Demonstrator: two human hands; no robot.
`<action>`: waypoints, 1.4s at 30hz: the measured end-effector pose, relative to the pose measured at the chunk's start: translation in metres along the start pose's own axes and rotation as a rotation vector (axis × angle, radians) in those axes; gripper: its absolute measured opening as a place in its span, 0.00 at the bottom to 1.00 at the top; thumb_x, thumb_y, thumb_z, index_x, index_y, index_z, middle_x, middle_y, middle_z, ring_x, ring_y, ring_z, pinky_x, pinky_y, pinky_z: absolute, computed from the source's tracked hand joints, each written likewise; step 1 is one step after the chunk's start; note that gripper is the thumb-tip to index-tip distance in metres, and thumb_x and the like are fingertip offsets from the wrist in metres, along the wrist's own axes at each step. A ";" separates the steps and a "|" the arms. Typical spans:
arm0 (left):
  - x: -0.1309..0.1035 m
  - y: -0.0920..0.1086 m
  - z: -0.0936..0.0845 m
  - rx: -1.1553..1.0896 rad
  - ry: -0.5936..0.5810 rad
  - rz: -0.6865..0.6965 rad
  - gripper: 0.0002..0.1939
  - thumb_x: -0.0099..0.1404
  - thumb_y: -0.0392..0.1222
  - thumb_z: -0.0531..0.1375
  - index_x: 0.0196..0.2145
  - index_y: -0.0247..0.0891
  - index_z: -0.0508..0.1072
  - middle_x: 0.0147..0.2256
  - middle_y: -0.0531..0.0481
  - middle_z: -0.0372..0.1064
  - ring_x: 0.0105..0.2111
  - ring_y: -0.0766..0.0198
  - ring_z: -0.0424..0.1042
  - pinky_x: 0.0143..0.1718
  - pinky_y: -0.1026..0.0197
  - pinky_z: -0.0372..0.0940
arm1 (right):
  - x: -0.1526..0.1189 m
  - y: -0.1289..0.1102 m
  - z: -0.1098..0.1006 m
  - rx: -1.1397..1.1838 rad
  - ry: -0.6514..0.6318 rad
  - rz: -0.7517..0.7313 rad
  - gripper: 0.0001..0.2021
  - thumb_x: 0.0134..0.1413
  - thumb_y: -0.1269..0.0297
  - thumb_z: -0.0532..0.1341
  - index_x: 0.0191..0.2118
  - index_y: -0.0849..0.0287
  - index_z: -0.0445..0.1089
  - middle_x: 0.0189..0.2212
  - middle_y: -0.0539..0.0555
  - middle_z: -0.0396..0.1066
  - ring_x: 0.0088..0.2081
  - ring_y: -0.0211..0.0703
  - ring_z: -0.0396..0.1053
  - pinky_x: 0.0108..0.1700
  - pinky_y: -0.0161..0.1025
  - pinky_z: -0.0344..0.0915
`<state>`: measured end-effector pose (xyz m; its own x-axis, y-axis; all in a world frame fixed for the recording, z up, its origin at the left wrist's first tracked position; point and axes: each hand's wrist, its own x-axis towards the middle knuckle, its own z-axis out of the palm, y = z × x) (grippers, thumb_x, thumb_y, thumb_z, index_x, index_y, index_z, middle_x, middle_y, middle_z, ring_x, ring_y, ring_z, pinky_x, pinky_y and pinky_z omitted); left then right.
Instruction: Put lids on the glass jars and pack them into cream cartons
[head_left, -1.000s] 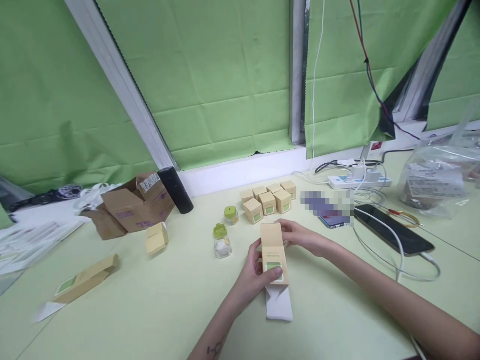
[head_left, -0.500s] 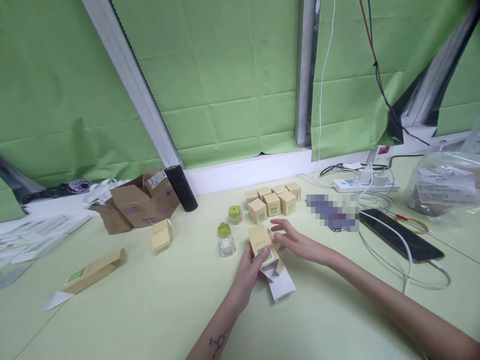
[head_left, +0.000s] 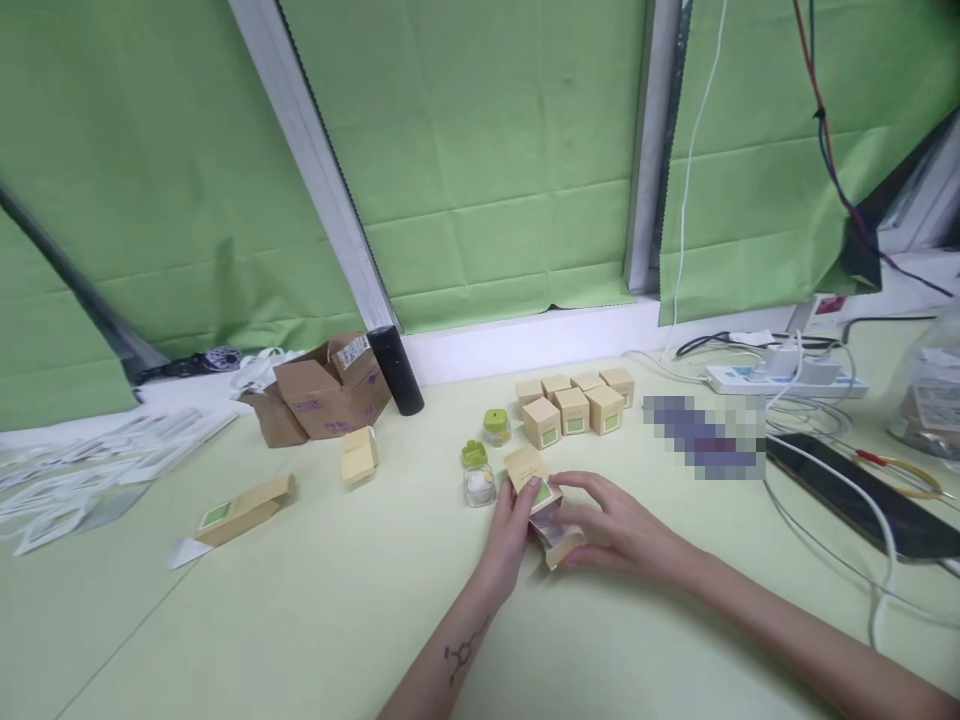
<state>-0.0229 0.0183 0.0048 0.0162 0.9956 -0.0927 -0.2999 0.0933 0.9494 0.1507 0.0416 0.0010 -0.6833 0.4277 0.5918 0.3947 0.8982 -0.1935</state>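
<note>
My left hand (head_left: 510,525) is wrapped round a small tan box (head_left: 526,466) with a green label, its thumb on the front. The box's lower end is open, with flaps hanging out. My right hand (head_left: 611,525) is closed at those flaps, fingertips on the tan and white cardboard. Just left of the box stands a glass jar (head_left: 480,487) with white contents, beside a green lid (head_left: 474,454). Behind them is another jar with a green lid (head_left: 496,422). Several closed tan boxes (head_left: 574,411) are grouped behind the hands.
To the left lie a flattened tan box (head_left: 247,511) and another tan box (head_left: 359,456). An open brown carton (head_left: 326,395) and a black cylinder (head_left: 396,370) stand behind. A black phone (head_left: 862,497), cables and a power strip (head_left: 787,382) lie right.
My right hand has moved down from the box's side to its open end and taken hold of the flaps. The long white flap is now folded back towards the box. The view has shifted left.
</note>
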 end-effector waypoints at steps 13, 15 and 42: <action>0.001 -0.001 0.003 0.129 -0.055 -0.030 0.24 0.56 0.53 0.60 0.47 0.40 0.62 0.49 0.43 0.67 0.44 0.56 0.69 0.34 0.62 0.66 | 0.002 0.002 0.001 0.091 0.000 0.030 0.10 0.61 0.59 0.54 0.44 0.53 0.68 0.41 0.57 0.68 0.45 0.44 0.66 0.43 0.40 0.67; 0.003 -0.003 0.003 0.147 -0.059 -0.016 0.24 0.55 0.53 0.61 0.45 0.38 0.63 0.47 0.43 0.68 0.43 0.56 0.70 0.33 0.62 0.65 | 0.000 0.005 0.004 0.149 0.033 0.075 0.08 0.60 0.59 0.55 0.39 0.53 0.69 0.41 0.57 0.67 0.43 0.45 0.67 0.41 0.41 0.67; -0.004 -0.009 -0.002 0.356 -0.213 0.209 0.25 0.53 0.43 0.65 0.46 0.41 0.59 0.48 0.43 0.63 0.47 0.54 0.65 0.45 0.54 0.62 | 0.003 0.010 -0.014 0.623 0.078 0.442 0.28 0.54 0.56 0.59 0.59 0.50 0.50 0.52 0.57 0.60 0.52 0.48 0.62 0.54 0.50 0.62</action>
<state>-0.0227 0.0136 -0.0041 0.1973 0.9703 0.1396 0.0279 -0.1479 0.9886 0.1606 0.0504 0.0120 -0.4885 0.7725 0.4058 0.1859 0.5465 -0.8166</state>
